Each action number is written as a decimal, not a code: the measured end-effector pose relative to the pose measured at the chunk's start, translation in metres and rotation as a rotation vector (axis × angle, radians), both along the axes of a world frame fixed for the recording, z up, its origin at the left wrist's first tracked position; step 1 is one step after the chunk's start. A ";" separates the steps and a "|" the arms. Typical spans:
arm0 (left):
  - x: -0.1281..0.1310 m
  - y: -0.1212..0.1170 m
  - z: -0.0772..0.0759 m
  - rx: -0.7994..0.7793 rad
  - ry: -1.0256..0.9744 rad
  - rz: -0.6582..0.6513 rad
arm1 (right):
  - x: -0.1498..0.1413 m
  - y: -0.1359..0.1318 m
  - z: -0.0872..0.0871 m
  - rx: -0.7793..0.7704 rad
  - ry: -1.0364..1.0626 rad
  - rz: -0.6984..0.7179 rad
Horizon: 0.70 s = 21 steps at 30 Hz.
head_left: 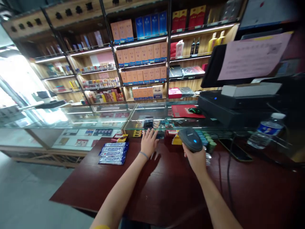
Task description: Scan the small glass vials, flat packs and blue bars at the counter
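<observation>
- Wall shelving (186, 84), lit and stocked with boxed and bottled goods, stands behind the work area.
- Glass display case (111, 109) runs along the far side of the table.
- Dark red-brown table (166, 187): its bare middle offers good room for presenting a packet flat, in my judgement.
- Monitor (212, 63) with a pink sheet (252, 60) on it stands at far right.
- Blue-and-white packets (113, 152) lie in a row at left, well apart from both hands. Their glossy wrap could throw glare; a slight tilt of the scanning head should help.
- Water bottle (267, 130) stands upright at right; elbow clearance is advised on that side.
- Left hand (149, 143): empty, palm down, fingers spread, near the case edge. Contact with the table cannot be confirmed. It is free to steady an item.
- Right hand (195, 159): clamped around the handle of the barcode scanner. Trigger finger not visible. A firm grip and level wrist are judged best.
- Barcode scanner (192, 140): above the table, right of centre, blue light showing, just in front of yellow packets (176, 140). Its reading window is hidden; it should face a code squarely.
- Dark cable (228, 171) crosses the table near the phone (235, 150); slack is advisable. Its connection is unclear.
</observation>
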<state>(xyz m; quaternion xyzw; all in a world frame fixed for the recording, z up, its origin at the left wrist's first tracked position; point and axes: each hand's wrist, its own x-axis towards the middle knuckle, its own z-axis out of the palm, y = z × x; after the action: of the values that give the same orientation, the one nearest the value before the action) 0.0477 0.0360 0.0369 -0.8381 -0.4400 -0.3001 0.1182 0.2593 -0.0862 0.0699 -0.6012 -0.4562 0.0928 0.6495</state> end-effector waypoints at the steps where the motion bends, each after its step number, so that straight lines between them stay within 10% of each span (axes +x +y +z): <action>1: -0.015 0.000 -0.002 -0.011 -0.024 0.027 | -0.005 0.002 -0.001 -0.013 -0.017 0.021; 12: -0.180 -0.017 -0.036 -0.065 -0.118 0.318 | -0.061 0.010 -0.027 -0.136 -0.194 0.165; 21: -0.252 -0.028 -0.053 -0.158 -0.075 0.362 | -0.093 -0.003 -0.024 -0.253 -0.290 0.273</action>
<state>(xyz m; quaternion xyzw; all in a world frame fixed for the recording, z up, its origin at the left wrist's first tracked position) -0.2042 0.0077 -0.0163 -0.7403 -0.6097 -0.2694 0.0876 0.1664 -0.0894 0.0454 -0.6175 -0.6067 0.1488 0.4781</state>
